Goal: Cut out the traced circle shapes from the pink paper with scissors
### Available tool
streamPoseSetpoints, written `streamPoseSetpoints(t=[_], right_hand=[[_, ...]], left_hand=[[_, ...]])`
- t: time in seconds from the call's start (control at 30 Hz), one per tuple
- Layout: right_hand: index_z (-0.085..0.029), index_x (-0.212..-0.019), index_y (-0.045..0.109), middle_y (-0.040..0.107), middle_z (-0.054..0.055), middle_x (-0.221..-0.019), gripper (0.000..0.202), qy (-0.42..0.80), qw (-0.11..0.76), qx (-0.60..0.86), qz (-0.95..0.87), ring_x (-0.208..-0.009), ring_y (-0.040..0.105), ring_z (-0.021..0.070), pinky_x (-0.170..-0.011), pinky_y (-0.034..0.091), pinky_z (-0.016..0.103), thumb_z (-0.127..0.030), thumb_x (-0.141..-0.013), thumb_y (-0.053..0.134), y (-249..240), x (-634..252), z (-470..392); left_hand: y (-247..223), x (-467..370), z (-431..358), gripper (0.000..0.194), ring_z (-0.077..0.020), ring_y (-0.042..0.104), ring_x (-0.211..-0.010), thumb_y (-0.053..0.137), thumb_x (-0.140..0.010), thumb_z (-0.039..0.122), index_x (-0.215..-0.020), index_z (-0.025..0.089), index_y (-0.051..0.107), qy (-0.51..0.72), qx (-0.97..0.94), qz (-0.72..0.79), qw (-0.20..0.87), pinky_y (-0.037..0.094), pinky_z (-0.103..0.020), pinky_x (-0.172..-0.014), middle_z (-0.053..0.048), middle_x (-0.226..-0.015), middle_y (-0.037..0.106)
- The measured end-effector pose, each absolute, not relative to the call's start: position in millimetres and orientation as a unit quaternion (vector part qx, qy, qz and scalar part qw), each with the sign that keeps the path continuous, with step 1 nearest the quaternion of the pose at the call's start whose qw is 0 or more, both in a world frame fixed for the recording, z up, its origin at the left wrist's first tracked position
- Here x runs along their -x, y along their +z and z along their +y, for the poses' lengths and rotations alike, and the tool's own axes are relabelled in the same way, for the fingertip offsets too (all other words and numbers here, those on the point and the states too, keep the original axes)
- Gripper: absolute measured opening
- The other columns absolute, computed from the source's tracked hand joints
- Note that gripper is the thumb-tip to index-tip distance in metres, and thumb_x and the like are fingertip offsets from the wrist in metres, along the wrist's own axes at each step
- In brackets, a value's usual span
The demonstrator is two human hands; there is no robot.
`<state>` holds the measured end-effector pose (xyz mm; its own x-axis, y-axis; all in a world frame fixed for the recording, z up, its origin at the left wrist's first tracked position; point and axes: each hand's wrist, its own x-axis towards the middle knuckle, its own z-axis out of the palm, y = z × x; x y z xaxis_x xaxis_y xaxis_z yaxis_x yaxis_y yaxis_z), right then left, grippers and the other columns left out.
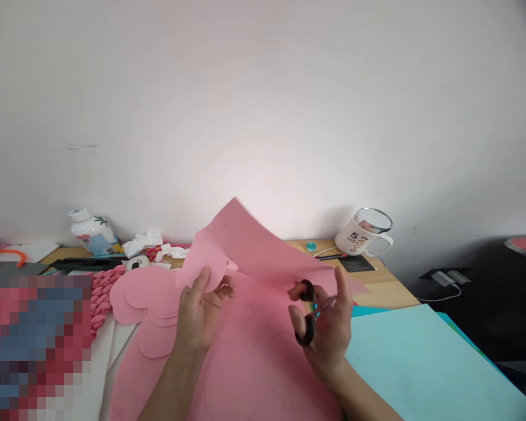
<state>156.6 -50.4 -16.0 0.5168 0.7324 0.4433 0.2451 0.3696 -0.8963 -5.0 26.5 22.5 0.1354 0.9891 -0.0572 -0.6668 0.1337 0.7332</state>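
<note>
My left hand (197, 318) pinches pink paper (203, 262) between thumb and fingers, at a rounded part of it. From there a large pink sheet (256, 237) rises to a corner and slants down to the right, slightly blurred. My right hand (331, 333) has fingers and thumb through the black loops of a pair of scissors (305, 332); its index finger points up, and the blades are mostly hidden. Below both hands lies more pink paper (236, 380) with faint circle outlines. Beside my left wrist, several rounded pink cutouts (153, 289) overlap.
A white mug (355, 235) stands at the back right near a small teal lid (311, 247) and a black card (358, 263). Light blue sheets (421, 356) lie at the right. A white bottle (94, 233), crumpled tissues (144, 241) and pink braided material (105, 295) are at the left.
</note>
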Motion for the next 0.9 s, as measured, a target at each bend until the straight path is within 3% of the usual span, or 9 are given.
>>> streamPoseSetpoints(t=[0.13, 0.27, 0.37, 0.43, 0.53, 0.6, 0.67, 0.83, 0.9], right_hand=[[-0.027, -0.131, 0.031, 0.056, -0.002, -0.069, 0.058, 0.198, 0.694, 0.580, -0.379, -0.067, 0.055, 0.0174, -0.065, 0.045, 0.034, -0.025, -0.079, 0.058, 3, -158, -41], [-0.020, -0.087, 0.058, 0.057, 0.001, -0.067, 0.016, 0.302, 0.627, 0.588, -0.412, -0.063, 0.056, 0.0174, -0.062, 0.047, 0.032, -0.034, -0.079, 0.057, 3, -167, -36], [-0.018, -0.067, 0.054, 0.057, 0.003, -0.060, 0.026, 0.411, 0.559, 0.543, -0.473, -0.058, 0.055, 0.0172, -0.058, 0.045, 0.031, -0.040, -0.081, 0.054, -1, -167, -35], [-0.018, -0.075, 0.054, 0.056, 0.001, -0.058, 0.021, 0.441, 0.551, 0.520, -0.480, -0.057, 0.055, 0.0171, -0.057, 0.044, 0.031, -0.039, -0.082, 0.053, 0, -164, -35], [-0.022, -0.098, 0.045, 0.053, -0.004, -0.060, 0.022, 0.339, 0.659, 0.536, -0.404, -0.059, 0.054, 0.0162, -0.062, 0.045, 0.032, -0.030, -0.080, 0.056, 3, -159, -38], [-0.025, -0.096, 0.042, 0.052, -0.005, -0.065, 0.024, 0.244, 0.733, 0.524, -0.359, -0.064, 0.055, 0.0158, -0.070, 0.045, 0.033, -0.027, -0.079, 0.058, 4, -158, -41], [-0.025, -0.087, 0.044, 0.052, -0.003, -0.067, 0.016, 0.245, 0.746, 0.477, -0.396, -0.070, 0.054, 0.0163, -0.075, 0.044, 0.034, -0.029, -0.081, 0.058, 3, -157, -45], [-0.016, -0.083, 0.058, 0.050, -0.002, -0.061, 0.029, 0.562, 0.511, 0.356, -0.544, -0.055, 0.041, 0.0107, -0.053, 0.035, 0.025, -0.040, -0.072, 0.070, -8, -151, -48], [-0.014, -0.083, 0.059, 0.049, -0.002, -0.061, 0.035, 0.616, 0.481, 0.341, -0.523, -0.054, 0.039, 0.0096, -0.051, 0.032, 0.024, -0.042, -0.068, 0.072, -11, -147, -48]], left_hand=[[26, 5, 21, 0.013, -0.0198, 0.065, -0.063, 0.063, -0.075, 0.027, -0.073, 0.014, 0.067, 0.572, -0.314, 0.242, 0.718, 0.052, -0.032, -0.057, -0.004, -0.069, 0.069], [29, 5, 18, 0.015, -0.0274, 0.067, -0.088, 0.059, -0.078, 0.027, -0.079, 0.015, 0.068, 0.560, -0.300, 0.194, 0.748, 0.051, -0.044, -0.084, -0.006, -0.079, 0.072], [33, 5, 17, 0.016, -0.0281, 0.062, -0.103, 0.060, -0.078, 0.027, -0.085, 0.015, 0.068, 0.573, -0.282, 0.194, 0.744, 0.044, -0.045, -0.095, -0.009, -0.091, 0.072], [34, 5, 17, 0.017, -0.0296, 0.060, -0.105, 0.060, -0.078, 0.028, -0.085, 0.014, 0.067, 0.590, -0.301, 0.213, 0.718, 0.042, -0.048, -0.096, -0.011, -0.094, 0.072], [31, 3, 15, 0.019, -0.0309, 0.061, -0.103, 0.062, -0.077, 0.028, -0.088, 0.014, 0.067, 0.601, -0.363, 0.265, 0.660, 0.042, -0.050, -0.095, -0.010, -0.090, 0.072], [27, 0, 12, 0.025, -0.0310, 0.059, -0.106, 0.065, -0.074, 0.030, -0.093, 0.014, 0.067, 0.580, -0.414, 0.310, 0.630, 0.042, -0.047, -0.096, -0.009, -0.088, 0.072], [23, -3, 8, 0.031, -0.0317, 0.056, -0.109, 0.069, -0.069, 0.031, -0.095, 0.014, 0.067, 0.564, -0.458, 0.344, 0.594, 0.043, -0.044, -0.095, -0.010, -0.091, 0.072], [19, -10, 0, 0.035, -0.0298, 0.056, -0.110, 0.067, -0.069, 0.034, -0.099, 0.014, 0.066, 0.543, -0.508, 0.379, 0.552, 0.042, -0.039, -0.096, -0.009, -0.091, 0.072], [19, -11, 0, 0.035, -0.0298, 0.057, -0.107, 0.064, -0.071, 0.037, -0.097, 0.014, 0.067, 0.528, -0.510, 0.367, 0.571, 0.041, -0.040, -0.097, -0.010, -0.088, 0.073]])
